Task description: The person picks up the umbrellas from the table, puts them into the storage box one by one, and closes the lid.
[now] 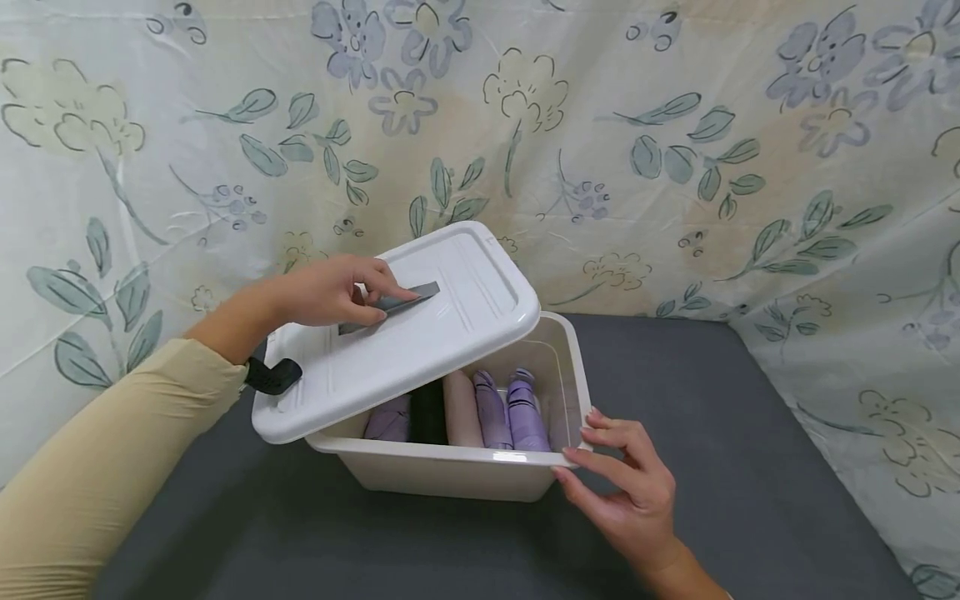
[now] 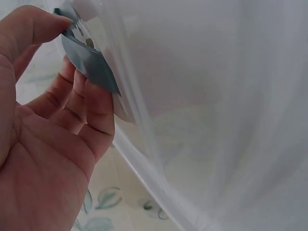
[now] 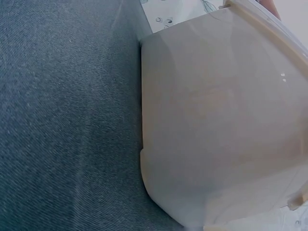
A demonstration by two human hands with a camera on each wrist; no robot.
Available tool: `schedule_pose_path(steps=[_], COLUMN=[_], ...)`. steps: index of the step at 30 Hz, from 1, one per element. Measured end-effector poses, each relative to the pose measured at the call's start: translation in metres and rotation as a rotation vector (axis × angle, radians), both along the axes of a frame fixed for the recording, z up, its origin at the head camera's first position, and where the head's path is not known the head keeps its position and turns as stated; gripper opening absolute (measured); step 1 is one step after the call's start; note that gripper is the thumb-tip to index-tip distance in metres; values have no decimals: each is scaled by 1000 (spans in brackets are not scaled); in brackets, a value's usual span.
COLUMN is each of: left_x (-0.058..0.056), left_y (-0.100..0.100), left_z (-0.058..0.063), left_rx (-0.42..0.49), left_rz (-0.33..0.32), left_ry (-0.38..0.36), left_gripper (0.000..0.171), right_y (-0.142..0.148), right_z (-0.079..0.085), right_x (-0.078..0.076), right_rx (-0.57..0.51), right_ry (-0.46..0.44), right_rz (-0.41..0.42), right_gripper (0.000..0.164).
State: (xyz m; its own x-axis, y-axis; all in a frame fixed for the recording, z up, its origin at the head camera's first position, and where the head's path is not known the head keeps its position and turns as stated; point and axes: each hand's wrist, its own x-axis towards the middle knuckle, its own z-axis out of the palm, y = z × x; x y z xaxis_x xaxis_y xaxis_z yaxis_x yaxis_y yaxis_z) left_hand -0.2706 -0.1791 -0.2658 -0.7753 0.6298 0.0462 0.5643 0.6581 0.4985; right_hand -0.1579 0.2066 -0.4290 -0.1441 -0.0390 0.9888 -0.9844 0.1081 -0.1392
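My left hand [image 1: 337, 290] pinches the grey handle [image 1: 426, 293] on top of a white plastic lid [image 1: 480, 279]. The left wrist view shows thumb and fingers around that handle [image 2: 94, 67]. Tilted, the lid covers the left and back part of a cream plastic storage bin [image 1: 450, 477], its right end raised over the opening. My right hand [image 1: 633, 492] grips the bin's front right corner, fingers over the rim and thumb in front. Inside stand rolled bundles: a dark one [image 1: 428, 412], a beige one [image 1: 462, 408] and purple ones [image 1: 527, 412] with dark bands.
The bin stands on a dark grey cloth surface [image 1: 675, 375]. Behind and on the right hangs a floral curtain [image 1: 585, 167]. A black band [image 1: 273, 377] is on my left wrist, close over the lid's left end.
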Motion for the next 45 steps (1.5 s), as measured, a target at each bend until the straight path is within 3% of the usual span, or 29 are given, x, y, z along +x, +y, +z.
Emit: schedule_pose_path(steps=[15,22,28,31,39,45], left_x=[1,7,8,9,12,14], left_y=[41,62,72,77,89,93], left_z=[11,16,11,9,7,5], left_rx=[-124,-172,-197,-193,-237,-252], left_rz=[-82,-119,-172,-185,-199,-198], left_ry=[-30,-53,-49,-63,-76,-104], left_gripper=[45,47,47,47,46,46], right_y=[3,9,16,18,21,18], right_z=[5,0,-2,0,7,14], right_x=[1,-3,-4,-2,-6,-6], right_rx=[74,90,110,100,-55,-28], right_ry=[54,51,42,43,113,71], right_rz=[-86,-43,-31,-33,-38,-22], right_gripper=[20,18,18,18,23,28])
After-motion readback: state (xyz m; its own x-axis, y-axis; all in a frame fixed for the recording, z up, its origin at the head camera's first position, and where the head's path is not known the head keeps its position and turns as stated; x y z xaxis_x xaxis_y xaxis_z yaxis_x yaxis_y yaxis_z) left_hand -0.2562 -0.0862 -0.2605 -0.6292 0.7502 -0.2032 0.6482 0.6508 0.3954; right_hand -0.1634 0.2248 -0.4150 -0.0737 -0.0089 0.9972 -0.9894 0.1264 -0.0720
